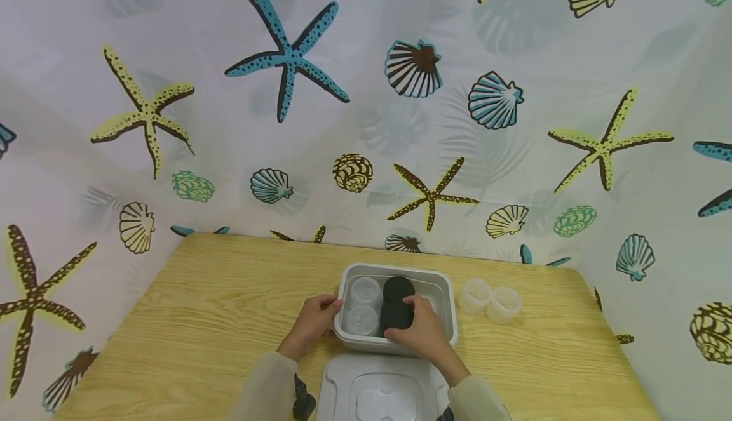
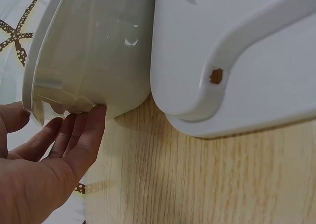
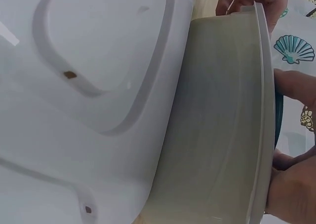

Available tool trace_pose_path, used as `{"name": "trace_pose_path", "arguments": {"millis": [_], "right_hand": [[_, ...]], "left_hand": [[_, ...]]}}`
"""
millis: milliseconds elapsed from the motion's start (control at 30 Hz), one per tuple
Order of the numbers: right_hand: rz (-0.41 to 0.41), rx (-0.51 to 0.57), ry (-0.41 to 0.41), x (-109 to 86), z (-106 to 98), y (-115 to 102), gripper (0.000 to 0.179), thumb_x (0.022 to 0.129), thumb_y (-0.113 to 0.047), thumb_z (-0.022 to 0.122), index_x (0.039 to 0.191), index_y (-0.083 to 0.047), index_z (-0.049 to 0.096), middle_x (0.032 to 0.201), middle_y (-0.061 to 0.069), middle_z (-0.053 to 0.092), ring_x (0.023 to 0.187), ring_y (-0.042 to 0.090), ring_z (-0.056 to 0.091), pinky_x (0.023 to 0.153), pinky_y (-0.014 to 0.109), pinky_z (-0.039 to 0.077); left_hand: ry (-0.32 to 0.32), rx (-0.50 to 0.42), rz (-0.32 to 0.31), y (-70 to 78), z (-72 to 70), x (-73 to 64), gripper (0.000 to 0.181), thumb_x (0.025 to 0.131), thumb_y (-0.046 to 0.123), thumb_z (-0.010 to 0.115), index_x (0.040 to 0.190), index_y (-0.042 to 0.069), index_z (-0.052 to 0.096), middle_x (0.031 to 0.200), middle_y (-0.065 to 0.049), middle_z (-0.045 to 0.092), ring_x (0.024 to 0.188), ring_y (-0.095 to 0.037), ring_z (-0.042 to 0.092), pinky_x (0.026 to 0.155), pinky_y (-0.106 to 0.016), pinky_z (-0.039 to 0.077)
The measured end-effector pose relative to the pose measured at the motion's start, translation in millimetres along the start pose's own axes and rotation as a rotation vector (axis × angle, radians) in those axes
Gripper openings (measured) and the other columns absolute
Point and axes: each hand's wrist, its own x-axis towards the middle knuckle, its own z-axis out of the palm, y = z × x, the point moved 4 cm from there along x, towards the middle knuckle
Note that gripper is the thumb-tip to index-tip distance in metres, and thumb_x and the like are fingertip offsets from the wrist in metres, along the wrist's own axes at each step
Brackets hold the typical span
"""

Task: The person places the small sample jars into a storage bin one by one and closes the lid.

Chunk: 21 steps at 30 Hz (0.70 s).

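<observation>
A light grey plastic box [image 1: 400,268] stands lidless on the table. Inside it, two clear round cups [image 1: 365,290] sit at the left, and two black round objects [image 1: 398,288] sit beside them. My left hand [image 1: 313,320] holds the box's left side, thumb at the rim and fingers against the outer wall [image 2: 94,71]. With thumb and fingers, my right hand [image 1: 424,331] grips the nearer black round object [image 1: 397,316] inside the box. Only a dark edge [image 3: 279,115] of it shows past the rim in the right wrist view.
A pale lid [image 1: 343,383] lies on the table in front of the box, close against it. Two clear cups [image 1: 476,295] stand to the right of the box. Behind the wooden table [image 1: 240,281] hangs a cloth [image 1: 366,129] printed with shells and starfish.
</observation>
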Motion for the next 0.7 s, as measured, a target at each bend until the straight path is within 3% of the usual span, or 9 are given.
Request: {"name": "trace_pose_path", "arguments": {"millis": [700], "right_hand": [[-0.045, 0.032, 0.015, 0.1, 1.6, 2.0, 0.058, 0.068, -0.015, 0.079, 0.115, 0.006, 0.054, 0.112, 0.02, 0.056, 0.103, 0.032, 0.056, 0.09, 0.047, 0.047]], "left_hand": [[0.003, -0.002, 0.003, -0.3, -0.7, 0.7, 0.039, 0.1, 0.017, 0.048, 0.129, -0.01, 0.05, 0.118, -0.023, 0.059, 0.085, -0.018, 0.062, 0.066, -0.031, 0.055]]}}
